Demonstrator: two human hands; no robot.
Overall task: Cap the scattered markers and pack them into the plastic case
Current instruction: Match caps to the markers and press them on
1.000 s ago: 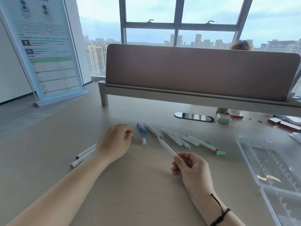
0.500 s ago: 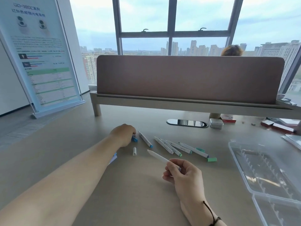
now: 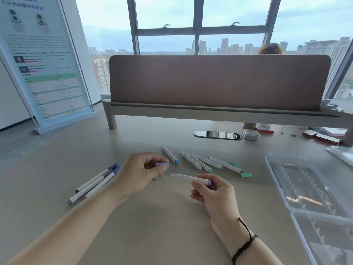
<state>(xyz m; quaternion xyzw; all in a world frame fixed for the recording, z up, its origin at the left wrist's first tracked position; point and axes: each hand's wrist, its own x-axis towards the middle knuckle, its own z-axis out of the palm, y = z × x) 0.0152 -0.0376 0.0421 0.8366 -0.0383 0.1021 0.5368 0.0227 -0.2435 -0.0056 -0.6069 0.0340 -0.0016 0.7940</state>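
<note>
My left hand (image 3: 139, 173) pinches a purple cap (image 3: 162, 164) between thumb and fingers. My right hand (image 3: 214, 190) grips a white marker (image 3: 188, 177) by its purple end, its bare tip pointing left toward the cap, a short gap between them. Several uncapped white markers (image 3: 198, 160) lie in a row behind my hands, with one blue-ended marker (image 3: 169, 154) at their left. Two loose green caps (image 3: 246, 175) lie at the row's right end. Three capped markers (image 3: 95, 183) lie left of my left wrist. The clear plastic case (image 3: 298, 190) lies open at the right.
A brown desk divider (image 3: 219, 81) on a raised shelf spans the back of the table. A cable port (image 3: 217, 135), a small silver tin (image 3: 251, 134) and red boxes (image 3: 322, 137) sit beneath it. A poster stand (image 3: 44, 60) is at the far left.
My left hand has picked up the purple cap from the table and drawn back toward me. My right hand has turned the marker so its tip points at the cap.
</note>
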